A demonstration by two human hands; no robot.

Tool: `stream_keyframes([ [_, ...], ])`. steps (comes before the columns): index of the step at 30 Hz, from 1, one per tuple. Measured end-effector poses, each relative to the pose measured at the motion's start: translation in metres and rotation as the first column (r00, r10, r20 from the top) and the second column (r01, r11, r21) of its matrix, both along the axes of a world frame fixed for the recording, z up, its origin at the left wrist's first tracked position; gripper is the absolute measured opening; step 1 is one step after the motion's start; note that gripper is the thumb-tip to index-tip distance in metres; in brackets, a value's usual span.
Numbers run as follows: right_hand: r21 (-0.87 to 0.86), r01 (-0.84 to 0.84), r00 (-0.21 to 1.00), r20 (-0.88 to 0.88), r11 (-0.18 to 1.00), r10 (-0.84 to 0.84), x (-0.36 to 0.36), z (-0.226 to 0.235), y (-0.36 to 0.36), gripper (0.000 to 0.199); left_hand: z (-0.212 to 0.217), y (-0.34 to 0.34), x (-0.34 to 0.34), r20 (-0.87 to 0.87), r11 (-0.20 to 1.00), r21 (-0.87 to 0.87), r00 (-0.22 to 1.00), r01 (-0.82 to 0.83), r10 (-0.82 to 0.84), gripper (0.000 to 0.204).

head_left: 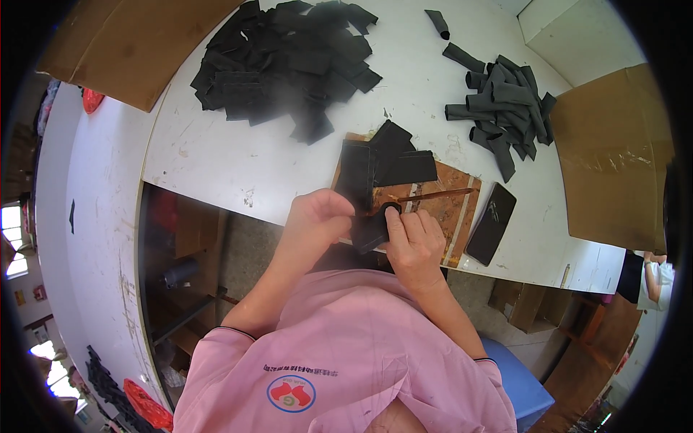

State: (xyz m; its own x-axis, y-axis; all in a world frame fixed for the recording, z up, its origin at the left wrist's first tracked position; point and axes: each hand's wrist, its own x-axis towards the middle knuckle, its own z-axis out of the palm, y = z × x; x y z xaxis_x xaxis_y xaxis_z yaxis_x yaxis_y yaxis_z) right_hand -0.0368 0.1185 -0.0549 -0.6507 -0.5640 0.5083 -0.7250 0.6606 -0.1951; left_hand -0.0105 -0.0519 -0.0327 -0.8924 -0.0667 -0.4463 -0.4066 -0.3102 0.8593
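Note:
Low on the work board, my right hand (416, 244) pinches a black fabric piece (369, 232) whose upper end curls over near the thumb. My left hand (317, 220) is closed beside its left edge, fingertips drawn together; whether they hold anything is hidden. Flat black fabric pieces (404, 167) lie overlapping on the worn brown board (462, 209), just beyond both hands. Across the board rests a thin brown stick (440, 194), its left end close to the curled fabric.
A large pile of flat black pieces (289, 65) spreads over the white table (209, 166) at far left. Rolled black tubes (505, 101) are heaped at far right. A dark phone (491, 224) lies right of the board. Cardboard boxes (613, 155) flank the table; a blue stool (516, 386) stands below.

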Motion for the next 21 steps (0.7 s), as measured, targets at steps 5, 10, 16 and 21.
stream_keyframes([
  [5, 0.004, -0.004, 1.000, -0.014, 1.000, 0.004, -0.001, 0.002, -0.002, 0.023, -0.001, 0.002, 0.005, -0.019, 0.963, -0.266, 0.999, 0.032, -0.038, 0.011],
  [10, -0.062, 0.054, 0.998, 0.032, 0.997, -0.052, 0.000, 0.008, 0.000, 0.025, -0.006, -0.001, 0.011, 0.130, 0.988, -0.056, 0.982, 0.146, -0.138, 0.009],
  [16, -0.211, 0.031, 0.863, 0.498, 0.977, 0.080, 0.016, 0.024, 0.008, 0.038, -0.006, 0.012, 0.017, -0.055, 0.989, 0.003, 0.987, -0.148, 0.148, 0.009],
  [21, -0.441, 0.015, 0.921, 0.356, 0.898, 0.159, 0.019, 0.049, 0.009, 0.043, 0.017, 0.025, 0.009, -0.352, 0.882, -0.469, 0.924, -0.037, -0.149, 0.008],
])
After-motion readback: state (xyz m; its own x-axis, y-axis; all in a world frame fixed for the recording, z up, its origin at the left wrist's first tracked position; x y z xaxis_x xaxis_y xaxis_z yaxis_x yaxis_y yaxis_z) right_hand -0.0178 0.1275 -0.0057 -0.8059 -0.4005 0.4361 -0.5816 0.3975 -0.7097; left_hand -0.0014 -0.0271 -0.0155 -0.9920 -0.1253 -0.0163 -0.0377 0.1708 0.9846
